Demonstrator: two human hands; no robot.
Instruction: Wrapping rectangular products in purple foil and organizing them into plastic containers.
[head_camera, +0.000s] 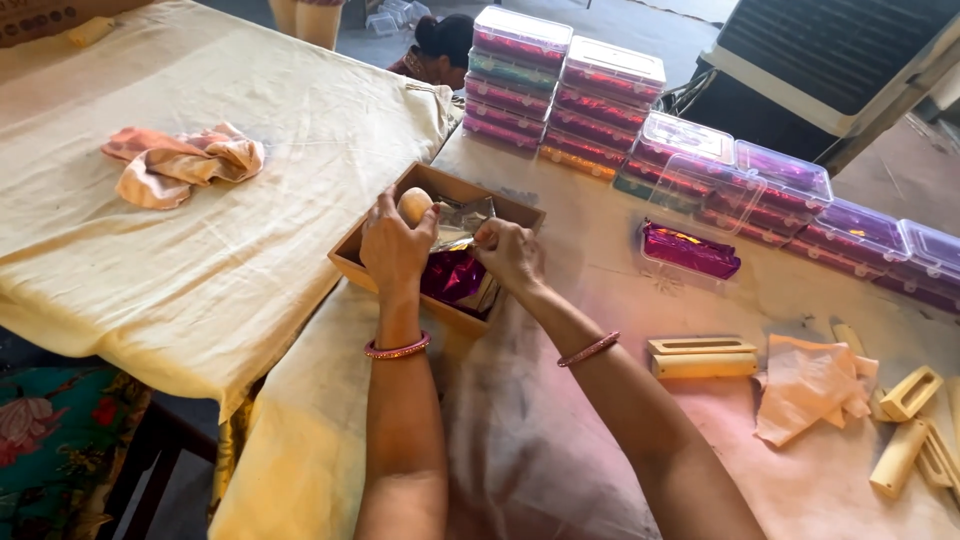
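A: What is the work at this moment?

B: The person holds a pale, egg-shaped lump (414, 206) in the left hand (395, 246), over the wooden box (352, 252). The fingers are closed around it, so only its rounded top shows. The right hand (510, 254) pinches the edge of a shiny silver foil sheet (462, 218) that stands up out of the box. I judge this is the wrapping step: the lump is about to meet the foil.

A: And what does the next move call for?

B: In my opinion, a steady pull to free one sheet, then bringing lump and foil together without tearing, because the foil looks thin and crinkled.

A: How does the lump look?

B: Smooth, matte, cream in colour, with no wrapper on it yet. Below it in the box lies more foil, a magenta piece (455, 276), glossy and creased.

A: Where does the box stand?

B: At the corner of the counter (560, 440), whose cloth is dusted with pink powder. To the right lies a wrapped magenta packet (690, 250), and behind it are stacks of clear plastic boxes (600, 100) with coloured contents. Near the right edge are pale wooden moulds (700, 358) and a crumpled peach cloth (812, 385).
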